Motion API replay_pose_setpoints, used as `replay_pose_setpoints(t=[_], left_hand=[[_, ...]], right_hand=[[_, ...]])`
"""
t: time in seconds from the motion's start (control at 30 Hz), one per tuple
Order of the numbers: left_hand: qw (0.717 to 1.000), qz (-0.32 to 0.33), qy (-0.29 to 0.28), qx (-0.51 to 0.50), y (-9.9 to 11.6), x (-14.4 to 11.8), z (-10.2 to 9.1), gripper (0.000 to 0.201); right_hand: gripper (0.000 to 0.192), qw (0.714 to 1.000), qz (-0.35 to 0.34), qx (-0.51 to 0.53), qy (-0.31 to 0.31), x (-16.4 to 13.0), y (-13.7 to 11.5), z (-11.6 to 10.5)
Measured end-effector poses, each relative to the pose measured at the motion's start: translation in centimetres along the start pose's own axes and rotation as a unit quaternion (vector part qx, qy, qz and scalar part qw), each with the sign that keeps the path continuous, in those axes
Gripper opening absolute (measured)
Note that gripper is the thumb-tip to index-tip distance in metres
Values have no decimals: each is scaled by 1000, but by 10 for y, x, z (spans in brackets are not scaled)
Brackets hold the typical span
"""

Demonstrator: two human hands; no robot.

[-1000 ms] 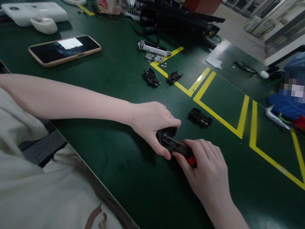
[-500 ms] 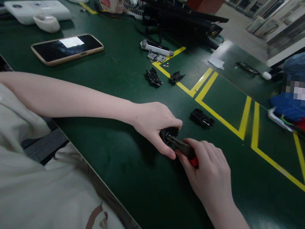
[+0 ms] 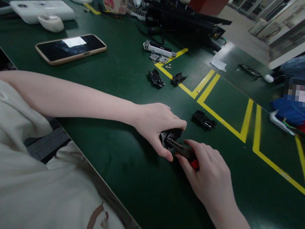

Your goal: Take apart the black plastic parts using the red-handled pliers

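The left hand (image 3: 158,124) rests on the green table (image 3: 124,74) and its fingers are closed around a small black plastic part (image 3: 168,137), with the thumb below it and the other fingers curled over the top. The part sits on the table surface, near the front edge, just under this hand. The right hand (image 3: 211,174) grasps a tool with a red handle (image 3: 194,164) — only a little of the red shows between the fingers, and the dark metal tip of the tool touches the black part. The two hands are just beside each other, almost touching.

Another black part (image 3: 203,120) lies near, a little behind the hands, beside a yellow line (image 3: 223,120) that is marked on the table. Two more black pieces (image 3: 156,78) lie further back, on the yellow marking. A phone (image 3: 70,48) lies flat with the screen up on the left side of the table, well apart from the hands, and behind it stands a white device (image 3: 40,8).
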State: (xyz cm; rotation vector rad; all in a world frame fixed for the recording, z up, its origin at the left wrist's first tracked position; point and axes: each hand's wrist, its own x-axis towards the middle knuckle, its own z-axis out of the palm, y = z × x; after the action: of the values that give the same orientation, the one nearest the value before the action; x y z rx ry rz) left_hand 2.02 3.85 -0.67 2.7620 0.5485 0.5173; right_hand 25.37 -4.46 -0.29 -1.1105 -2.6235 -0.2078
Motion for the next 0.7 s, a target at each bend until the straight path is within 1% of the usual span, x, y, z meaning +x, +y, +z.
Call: replay_pose_setpoints(t=[0.1, 0.33, 0.57, 0.7], left_hand=[[1000, 6, 6, 16, 1, 0, -1, 72], [998, 7, 28, 47, 0, 0, -1, 76], [997, 5, 42, 68, 1, -1, 0, 74], [997, 9, 40, 61, 1, 0, 0, 72]], right_hand=[[34, 1000, 0, 16, -8, 1, -1, -1], [41, 999, 28, 33, -22, 3, -3, -3], [45, 999, 32, 31, -27, 4, -4, -4], [43, 999, 26, 30, -22, 3, -4, -4]])
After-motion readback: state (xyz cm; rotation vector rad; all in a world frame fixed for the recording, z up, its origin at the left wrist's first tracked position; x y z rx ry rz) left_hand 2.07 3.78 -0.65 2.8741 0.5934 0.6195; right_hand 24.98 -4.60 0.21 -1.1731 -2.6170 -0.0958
